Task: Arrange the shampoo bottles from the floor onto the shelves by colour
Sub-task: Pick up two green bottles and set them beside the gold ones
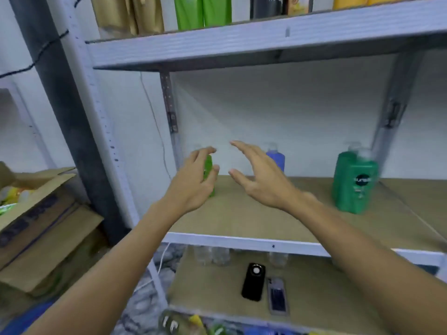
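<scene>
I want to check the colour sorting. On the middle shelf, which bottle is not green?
The blue bottle, standing at the back behind the right hand. The small bottle by the left hand and the big bottles are green.

Green bottle (208, 174) behind left hand (193, 182)

On the wooden middle shelf board (242, 221), a small green bottle (208, 170) stands near the left edge, a blue bottle (277, 159) further back (toward the rear edge), large green pump bottles (354, 182) right.

Worn on the head, close before the shelf unit (242, 241); faces forward and down across the middle shelf's front edge, upper shelf above, lower shelf below.
</scene>
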Demonstrator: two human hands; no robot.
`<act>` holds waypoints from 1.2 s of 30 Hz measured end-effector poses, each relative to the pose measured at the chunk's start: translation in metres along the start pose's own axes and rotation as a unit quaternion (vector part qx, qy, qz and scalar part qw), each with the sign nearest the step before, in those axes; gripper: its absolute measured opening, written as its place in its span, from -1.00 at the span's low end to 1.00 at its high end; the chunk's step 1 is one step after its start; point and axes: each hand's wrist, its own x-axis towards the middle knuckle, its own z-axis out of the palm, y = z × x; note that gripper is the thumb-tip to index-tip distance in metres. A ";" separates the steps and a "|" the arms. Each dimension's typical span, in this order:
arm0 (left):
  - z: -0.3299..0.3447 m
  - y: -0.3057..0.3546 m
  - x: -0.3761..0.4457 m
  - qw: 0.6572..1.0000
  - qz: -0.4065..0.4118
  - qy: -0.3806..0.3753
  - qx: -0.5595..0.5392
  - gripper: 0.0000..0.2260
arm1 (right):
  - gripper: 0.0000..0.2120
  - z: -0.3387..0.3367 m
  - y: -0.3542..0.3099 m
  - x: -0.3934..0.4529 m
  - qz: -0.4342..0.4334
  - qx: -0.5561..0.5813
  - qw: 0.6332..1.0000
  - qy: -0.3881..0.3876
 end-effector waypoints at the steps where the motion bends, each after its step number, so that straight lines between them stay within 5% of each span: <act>1: 0.014 0.001 -0.011 1.000 -0.001 -0.013 -0.006 -0.57 | -0.42 0.003 0.007 -0.015 0.014 0.007 1.000 -0.004; 19: 0.233 -0.022 -0.185 0.954 -0.125 -0.242 -0.126 -0.65 | -0.47 0.103 0.123 -0.270 0.292 0.065 0.948 -0.105; 24: 0.267 -0.051 -0.228 0.916 -0.194 -0.330 -0.125 -0.61 | -0.48 0.144 0.142 -0.329 0.378 0.101 0.908 -0.150; 36: 0.314 -0.137 -0.332 0.857 -0.330 -0.390 -0.063 -0.56 | -0.46 0.241 0.152 -0.378 0.448 0.149 0.851 -0.229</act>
